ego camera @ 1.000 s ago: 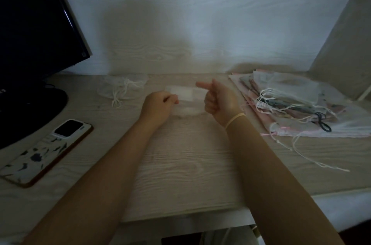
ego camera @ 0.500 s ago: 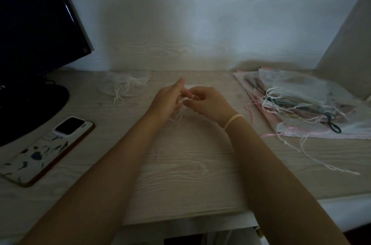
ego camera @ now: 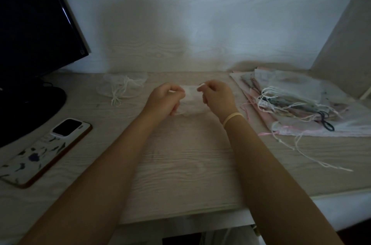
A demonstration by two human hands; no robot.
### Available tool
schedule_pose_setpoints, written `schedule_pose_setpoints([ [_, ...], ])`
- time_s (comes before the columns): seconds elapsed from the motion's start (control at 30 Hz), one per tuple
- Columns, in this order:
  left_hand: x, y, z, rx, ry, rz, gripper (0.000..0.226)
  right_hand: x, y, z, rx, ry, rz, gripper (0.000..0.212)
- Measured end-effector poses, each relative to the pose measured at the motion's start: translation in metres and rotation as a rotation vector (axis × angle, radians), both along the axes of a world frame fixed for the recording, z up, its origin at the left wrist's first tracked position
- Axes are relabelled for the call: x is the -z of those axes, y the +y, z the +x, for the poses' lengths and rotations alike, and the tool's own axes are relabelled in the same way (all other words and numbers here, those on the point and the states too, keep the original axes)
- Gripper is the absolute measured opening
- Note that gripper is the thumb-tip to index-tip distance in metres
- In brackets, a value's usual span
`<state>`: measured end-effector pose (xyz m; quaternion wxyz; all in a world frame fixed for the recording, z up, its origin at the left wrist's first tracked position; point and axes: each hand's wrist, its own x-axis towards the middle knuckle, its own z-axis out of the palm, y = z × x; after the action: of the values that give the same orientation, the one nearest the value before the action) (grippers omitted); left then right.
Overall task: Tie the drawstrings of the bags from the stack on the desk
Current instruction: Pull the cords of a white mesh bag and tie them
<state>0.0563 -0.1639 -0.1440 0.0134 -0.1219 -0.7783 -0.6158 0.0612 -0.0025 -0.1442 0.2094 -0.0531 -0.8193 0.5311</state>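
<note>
Drawstring bag (ego camera: 190,102), sheer white, lying mid-desk with its long axis running left to right between both hands. Left hand (ego camera: 163,102) curling its fingers, pinching the bag's left end; right hand (ego camera: 217,99), wearing a pale wristband (ego camera: 232,118), pinching a white cord end at the right. Both forearms reaching forward over the pale wood-grain desk (ego camera: 180,164). Stack of bags (ego camera: 301,104) sitting at right; tied bag (ego camera: 122,88), phone (ego camera: 46,150) and monitor (ego camera: 34,23) sitting at left, against a white wall

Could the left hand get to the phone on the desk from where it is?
Probably yes. The phone lies in the open on the left hand's own side, nothing between them, though that hand is now pinching the sheer bag's drawstring.
</note>
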Motion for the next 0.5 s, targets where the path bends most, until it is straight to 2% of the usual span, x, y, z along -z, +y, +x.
schedule_pose_setpoints([
  [0.1, 0.002, 0.001, 0.003, 0.009, 0.110, -0.239, 0.014, 0.002, 0.002, -0.001, 0.056, 0.026, -0.133, 0.019],
  [0.17, 0.001, 0.002, 0.005, 0.008, 0.129, -0.285, 0.016, 0.005, 0.001, -0.001, 0.067, 0.017, -0.151, 0.020],
  [0.3, -0.004, 0.002, 0.006, 0.061, 0.063, -0.023, 0.024, 0.009, 0.002, -0.001, 0.006, -0.037, -0.082, 0.021],
  [0.37, -0.007, 0.004, 0.006, 0.155, 0.033, 0.173, 0.033, 0.013, -0.002, 0.000, -0.069, -0.073, 0.024, 0.024],
  [0.43, -0.007, 0.009, 0.009, 0.279, -0.025, 0.351, 0.034, 0.016, -0.008, 0.002, -0.147, -0.090, 0.036, 0.032],
  [0.5, -0.005, 0.015, 0.012, 0.275, -0.043, 0.339, 0.025, 0.015, -0.014, 0.002, -0.208, -0.097, -0.011, 0.033],
])
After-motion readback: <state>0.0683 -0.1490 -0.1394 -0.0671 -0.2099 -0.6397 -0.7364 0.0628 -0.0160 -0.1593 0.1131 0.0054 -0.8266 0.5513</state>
